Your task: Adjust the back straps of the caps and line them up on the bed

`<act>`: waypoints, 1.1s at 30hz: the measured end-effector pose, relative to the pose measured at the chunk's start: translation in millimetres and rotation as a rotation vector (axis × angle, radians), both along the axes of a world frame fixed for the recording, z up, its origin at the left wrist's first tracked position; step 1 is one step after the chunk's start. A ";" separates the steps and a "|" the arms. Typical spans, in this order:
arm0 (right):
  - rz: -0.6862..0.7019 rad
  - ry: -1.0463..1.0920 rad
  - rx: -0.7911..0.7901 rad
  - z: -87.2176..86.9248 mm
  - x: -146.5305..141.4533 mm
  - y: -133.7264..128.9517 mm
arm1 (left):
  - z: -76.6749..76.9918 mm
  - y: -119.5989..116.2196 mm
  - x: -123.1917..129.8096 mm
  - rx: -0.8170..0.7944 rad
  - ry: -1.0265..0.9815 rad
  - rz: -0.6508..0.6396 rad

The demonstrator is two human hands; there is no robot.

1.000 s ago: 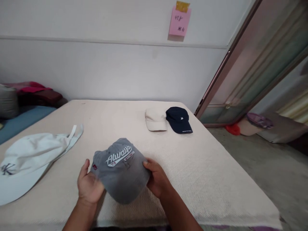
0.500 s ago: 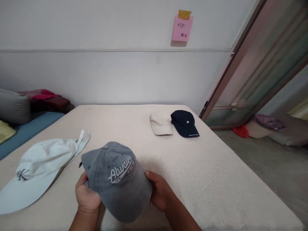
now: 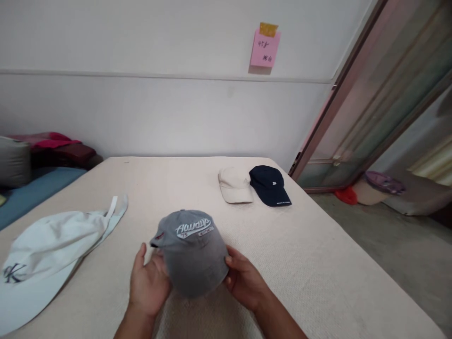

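A grey cap with white "Always" lettering is between my hands, its brim towards me. My right hand pinches the cap's right edge with thumb and fingers. At the cap's left side, my left hand is palm up with its thumb apart, the fingers partly hidden behind the cap. A large white cap with dark letters lies on its side at the left. Farther back, a beige cap sits beside a navy cap.
The caps lie on a pale cloth-covered surface against a white wall with a pink note. At the left are a grey cushion and red cloth. More hats lie beyond the right edge.
The grey cap has moved right and turned more upright, lettering now nearly level. My left hand has opened from its side, thumb apart. The view has shifted slightly.
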State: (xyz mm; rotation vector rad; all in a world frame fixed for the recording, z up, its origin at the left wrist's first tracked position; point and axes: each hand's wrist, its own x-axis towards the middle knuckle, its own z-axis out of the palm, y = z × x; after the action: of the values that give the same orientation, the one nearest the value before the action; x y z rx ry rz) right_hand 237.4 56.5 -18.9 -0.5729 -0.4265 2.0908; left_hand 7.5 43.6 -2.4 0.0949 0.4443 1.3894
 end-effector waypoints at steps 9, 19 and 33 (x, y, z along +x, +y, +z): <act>-0.210 -0.152 0.292 47.8 4.3 110.6 | -0.3 5.3 29.8 -0.199 0.083 -0.016; -0.452 -0.419 0.086 -14.2 -29.3 225.6 | 3.8 4.4 20.9 -0.302 0.030 -0.003; -0.304 -0.610 -0.075 -43.2 -28.7 213.8 | 3.3 -12.5 19.4 -0.441 0.074 0.042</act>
State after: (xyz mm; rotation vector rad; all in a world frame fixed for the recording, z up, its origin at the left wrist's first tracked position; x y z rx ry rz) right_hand 208.6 270.3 -62.0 -1.2466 -0.5621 1.6194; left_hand 26.9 31.1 0.9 -0.2251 0.8077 1.3030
